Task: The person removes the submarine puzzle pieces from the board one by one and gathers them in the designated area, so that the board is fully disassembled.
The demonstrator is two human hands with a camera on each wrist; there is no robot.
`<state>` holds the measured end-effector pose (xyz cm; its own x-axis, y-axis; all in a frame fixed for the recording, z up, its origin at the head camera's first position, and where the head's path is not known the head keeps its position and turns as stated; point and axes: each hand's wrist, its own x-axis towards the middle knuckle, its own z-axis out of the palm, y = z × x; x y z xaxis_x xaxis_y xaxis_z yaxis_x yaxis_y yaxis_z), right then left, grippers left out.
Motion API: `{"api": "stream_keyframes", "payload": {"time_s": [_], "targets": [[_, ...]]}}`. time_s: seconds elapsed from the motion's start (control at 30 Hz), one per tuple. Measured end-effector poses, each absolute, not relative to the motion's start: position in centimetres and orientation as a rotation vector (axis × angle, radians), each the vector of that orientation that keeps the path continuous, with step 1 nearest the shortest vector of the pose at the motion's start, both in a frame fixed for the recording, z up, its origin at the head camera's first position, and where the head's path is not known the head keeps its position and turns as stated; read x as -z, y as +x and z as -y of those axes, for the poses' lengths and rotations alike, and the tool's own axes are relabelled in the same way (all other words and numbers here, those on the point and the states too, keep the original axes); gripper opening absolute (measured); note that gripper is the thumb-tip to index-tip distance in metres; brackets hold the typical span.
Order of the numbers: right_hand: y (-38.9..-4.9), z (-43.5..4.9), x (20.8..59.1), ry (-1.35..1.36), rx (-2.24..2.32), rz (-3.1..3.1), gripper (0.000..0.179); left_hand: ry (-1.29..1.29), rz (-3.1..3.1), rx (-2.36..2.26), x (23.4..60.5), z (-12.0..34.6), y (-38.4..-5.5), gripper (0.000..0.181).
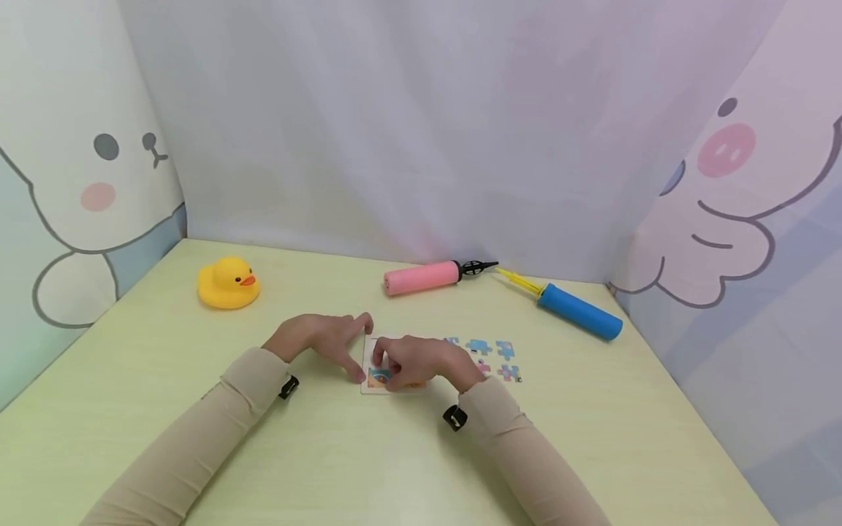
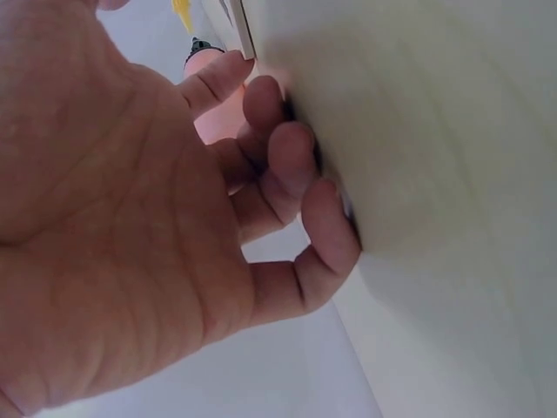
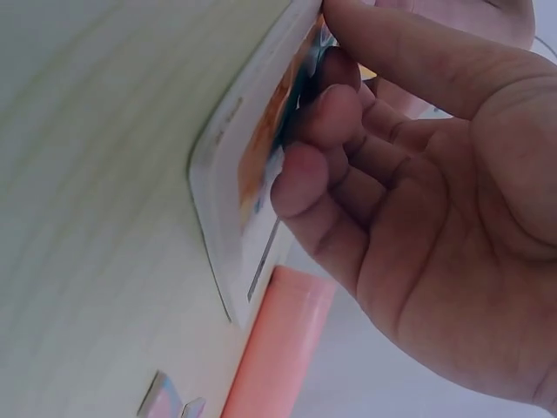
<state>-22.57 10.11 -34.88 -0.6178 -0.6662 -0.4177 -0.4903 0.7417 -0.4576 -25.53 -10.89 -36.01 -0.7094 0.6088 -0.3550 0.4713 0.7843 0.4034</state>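
A white-framed jigsaw board [image 1: 395, 391] lies on the table, with orange and teal picture pieces [image 1: 378, 378] along its near side. At its left edge is my left hand [image 1: 332, 342], thumb and index finger spread toward two corners. In the left wrist view, the index fingertip [image 2: 239, 65] meets the board's corner while the other fingers bend against the tabletop. My right hand [image 1: 421, 358] is over the board, fingers bent, with thumb and fingertips [image 3: 335, 113] right at the picture pieces. I cannot tell whether it pinches a piece.
Several loose jigsaw pieces [image 1: 505, 349] lie right of the board. Behind it are a pink hand pump [image 1: 424, 277] with a black nozzle and a blue hand pump [image 1: 579, 310] with a yellow nozzle. A yellow rubber duck [image 1: 226, 285] sits at the back left. Printed curtains [image 1: 395, 131] enclose the table.
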Motion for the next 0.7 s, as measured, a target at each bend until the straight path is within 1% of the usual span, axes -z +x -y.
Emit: {"api": "stream_keyframes", "payload": {"time_s": [0.33, 0.57, 0.7], "targets": [[-22.40, -10.11, 34.69, -0.918, 0.406, -2.402, 0.028, 0.789, -2.501, -0.381, 35.86, 10.87, -25.37, 0.077], [-22.70, -10.21, 34.77, -1.004, 0.503, -2.359, 0.008, 0.803, -2.494, -0.372, 36.06, 11.18, -25.42, 0.078], [-22.61, -10.53, 34.36, -1.083, 0.517, -2.373, 0.010, 0.815, -2.484, -0.377, 36.26, 11.02, -25.56, 0.077]]}}
